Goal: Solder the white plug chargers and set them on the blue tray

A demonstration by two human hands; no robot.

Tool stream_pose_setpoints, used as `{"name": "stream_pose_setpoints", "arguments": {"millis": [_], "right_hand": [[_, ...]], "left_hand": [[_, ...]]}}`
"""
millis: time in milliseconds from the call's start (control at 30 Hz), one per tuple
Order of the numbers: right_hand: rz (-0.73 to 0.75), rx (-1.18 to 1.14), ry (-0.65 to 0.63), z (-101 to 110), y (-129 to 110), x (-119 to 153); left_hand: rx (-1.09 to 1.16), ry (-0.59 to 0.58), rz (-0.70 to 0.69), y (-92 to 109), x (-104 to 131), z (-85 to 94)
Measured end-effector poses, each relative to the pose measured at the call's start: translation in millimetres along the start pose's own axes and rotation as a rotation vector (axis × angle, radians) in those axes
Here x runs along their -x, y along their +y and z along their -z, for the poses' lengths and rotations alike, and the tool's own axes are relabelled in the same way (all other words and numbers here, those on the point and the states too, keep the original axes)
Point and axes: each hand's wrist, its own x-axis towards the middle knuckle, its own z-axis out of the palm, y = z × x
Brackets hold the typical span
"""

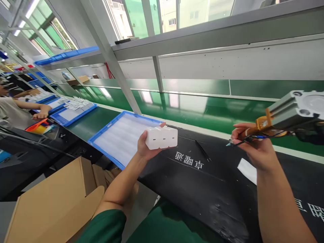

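Observation:
My left hand (145, 145) is closed around a row of three white plastic housings (162, 137), held up over the bench beside a blue-rimmed tray. Each housing carries a small dark slot on the side facing me. At the right, my right hand (260, 148) grips an amber glue dispenser (249, 131) with a fine teal tip (229, 144) pointing left. Its upper end meets a grey metal actuator (298, 109). A wide gap separates the tip from the housings. Below, black tweezers (202, 150) and a white paper piece (247, 170) lie on the black mat (192, 189).
The blue-rimmed tray (101, 132) with a white liner lies left of the mat. Trays of white parts (76, 104) stand farther along the green bench, near another person's arm (42, 109). A cardboard box (55, 199) sits lower left. A slanting metal post (111, 57) rises behind the tray.

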Motion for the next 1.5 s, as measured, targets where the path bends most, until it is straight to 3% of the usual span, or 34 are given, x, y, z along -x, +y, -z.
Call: {"name": "stream_pose_setpoints", "arguments": {"millis": [100, 167, 233, 333, 400, 467, 533, 633, 800, 900, 967, 1000, 1100, 1233, 1333, 1500], "right_hand": [[-0.005, 0.011, 0.007, 0.8, 2.1, 1.4], [-0.006, 0.013, 0.017, 1.1, 2.9, 1.9], [-0.006, 0.014, 0.019, 1.4, 3.4, 1.7], [-0.003, 0.030, 0.004, 1.4, 3.5, 0.9], [0.006, 0.045, -0.013, 1.1, 3.6, 0.3], [0.023, 0.051, -0.031, 0.8, 4.4, -0.1], [0.044, 0.049, -0.045, 0.6, 5.8, -0.4], [0.054, 0.055, -0.048, 1.2, 8.2, 0.1], [0.029, 0.077, -0.041, 2.5, 8.8, 2.5], [0.027, 0.072, -0.040, 1.5, 6.1, 2.7], [0.026, 0.063, -0.039, 0.3, 3.8, 2.1], [0.022, 0.059, -0.034, -0.3, 2.9, 1.7], [0.005, 0.046, -0.018, -1.1, 1.9, 0.9], [-0.001, 0.027, -0.030, -0.1, 4.4, 1.2], [-0.005, 0.039, -0.032, 0.4, 6.4, 2.2], [-0.011, 0.060, -0.022, 0.5, 7.0, 3.2]], "left_hand": [[-0.092, 0.060, -0.067, 10.2, -4.6, 22.0], [-0.249, 0.165, -0.122, 21.4, -15.5, 43.6], [-0.505, 0.349, -0.179, 35.6, -33.0, 68.8], [-1.079, 0.637, -0.245, 55.8, -64.8, 107.0], [-1.434, 0.791, -0.166, 64.6, -84.3, 129.2], [-1.637, 0.856, -0.024, 68.6, -100.3, 146.9], [-1.700, 0.881, 0.076, 68.4, -112.8, 159.6], [-1.686, 0.902, 0.117, 64.4, -126.4, 170.0], [-1.692, 0.952, 0.112, 58.0, -133.6, 166.6], [-1.789, 0.948, -0.203, 47.4, -127.0, 150.8], [-1.822, 0.787, -0.412, 32.8, -119.9, 136.1], [-1.827, 0.672, -0.428, 23.2, -116.4, 128.4], [-1.887, 0.409, -0.266, -9.2, -109.1, 108.3], [-1.867, 0.263, -0.193, -37.5, -108.2, 94.2], [-1.581, 0.240, -0.162, -35.9, -106.7, 88.3], [-0.641, 0.206, 0.010, -6.0, -86.5, 68.0]]}}
